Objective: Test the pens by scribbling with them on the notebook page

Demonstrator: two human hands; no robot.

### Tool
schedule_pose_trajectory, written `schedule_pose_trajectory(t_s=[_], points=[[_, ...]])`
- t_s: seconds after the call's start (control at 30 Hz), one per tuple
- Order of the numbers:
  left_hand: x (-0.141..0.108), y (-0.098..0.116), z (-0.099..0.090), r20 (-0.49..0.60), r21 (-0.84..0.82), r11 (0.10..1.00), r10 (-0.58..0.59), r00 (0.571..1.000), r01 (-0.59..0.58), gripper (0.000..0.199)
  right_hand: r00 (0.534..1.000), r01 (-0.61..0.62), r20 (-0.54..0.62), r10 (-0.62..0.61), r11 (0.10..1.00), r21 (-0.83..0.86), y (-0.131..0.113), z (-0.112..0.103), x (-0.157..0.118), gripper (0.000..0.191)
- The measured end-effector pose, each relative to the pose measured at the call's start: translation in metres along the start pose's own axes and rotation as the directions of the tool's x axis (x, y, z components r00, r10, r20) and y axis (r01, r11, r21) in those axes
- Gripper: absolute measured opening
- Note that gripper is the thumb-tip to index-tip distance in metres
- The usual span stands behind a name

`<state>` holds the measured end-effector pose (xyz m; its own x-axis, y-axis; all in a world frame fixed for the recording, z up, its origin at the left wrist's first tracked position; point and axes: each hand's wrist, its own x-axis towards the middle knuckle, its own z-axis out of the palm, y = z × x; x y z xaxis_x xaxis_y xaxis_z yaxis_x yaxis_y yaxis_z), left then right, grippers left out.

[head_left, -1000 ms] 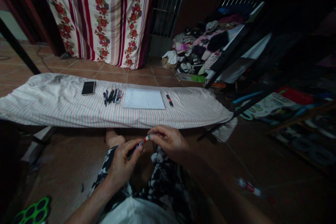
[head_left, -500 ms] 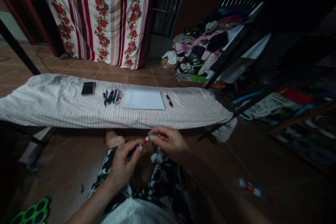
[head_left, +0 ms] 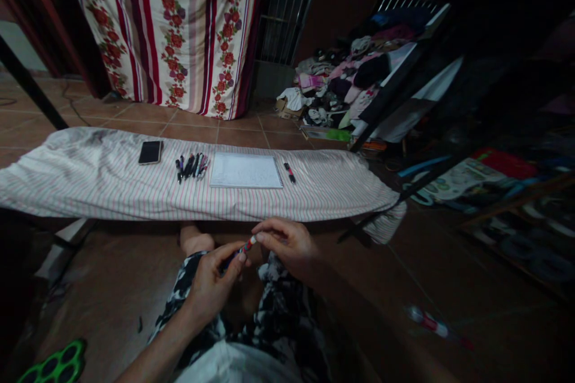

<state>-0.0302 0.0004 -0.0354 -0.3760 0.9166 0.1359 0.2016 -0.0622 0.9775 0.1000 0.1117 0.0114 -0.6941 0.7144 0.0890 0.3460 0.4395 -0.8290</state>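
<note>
Above my lap, my left hand [head_left: 216, 275] is wrapped round a slim multicoloured pen [head_left: 247, 246] with red and blue on its barrel. Its white end points up and to the right. My right hand [head_left: 288, 246] pinches that white end between thumb and fingertips. The lower part of the pen is hidden in my left palm. Beyond my hands, a spiral notebook [head_left: 246, 170] lies open on the striped cloth [head_left: 135, 194]. To its left is a row of several pens [head_left: 191, 166], and on its right lies one black and red pen [head_left: 290, 173].
A phone [head_left: 150, 152] rests on the cloth at the left. On the floor are a plastic bottle [head_left: 427, 320] at right and a green object with round holes [head_left: 56, 364] at lower left. A clothes pile [head_left: 345, 75] and a floral curtain [head_left: 173, 36] stand behind.
My right fingers have shifted slightly on the pen's white end, and more of that end shows. Otherwise my hands and the things on the cloth stay in place.
</note>
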Motion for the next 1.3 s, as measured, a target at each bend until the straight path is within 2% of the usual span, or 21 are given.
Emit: schedule_pose_trajectory(t_s=[0.13,0.33,0.63,0.8,1.07,1.17,1.3], points=[[0.0003,-0.0016,0.0003,-0.011,0.027,0.999,0.017,1.0,-0.017,0.027,0.999,-0.036,0.008,0.037,0.999,-0.015,0.0028,0.0008,-0.0011,0.022],[0.0004,-0.0024,-0.0009,-0.024,0.06,0.998,0.009,1.0,-0.007,0.026,0.998,-0.023,0.053,0.017,0.995,0.101,0.0041,0.0007,-0.0018,0.025],[-0.0005,-0.004,0.0008,-0.07,0.095,0.993,0.076,0.995,-0.07,0.025,1.0,-0.023,0.013,0.023,0.999,-0.024,0.0008,0.0019,-0.0004,0.021],[-0.0001,-0.005,-0.0005,-0.065,0.1,0.993,0.076,0.995,-0.069,0.024,0.994,-0.083,0.076,0.077,0.992,0.09,0.0024,0.0018,-0.0019,0.028],[-0.0002,-0.0036,0.0008,-0.087,0.15,0.98,0.141,0.986,-0.127,0.024,0.998,-0.05,0.024,0.051,0.997,-0.051,-0.0015,0.0003,-0.0009,0.02],[0.0003,-0.0036,0.0004,-0.084,0.139,0.984,0.128,0.988,-0.115,0.024,0.997,-0.076,0.031,0.076,0.997,0.009,-0.0001,0.0012,-0.0015,0.023],[0.0006,-0.0035,0.0,-0.084,0.089,0.994,0.069,0.994,-0.061,0.025,0.993,-0.108,0.078,0.094,0.973,0.206,0.0041,0.003,-0.0016,0.031]])
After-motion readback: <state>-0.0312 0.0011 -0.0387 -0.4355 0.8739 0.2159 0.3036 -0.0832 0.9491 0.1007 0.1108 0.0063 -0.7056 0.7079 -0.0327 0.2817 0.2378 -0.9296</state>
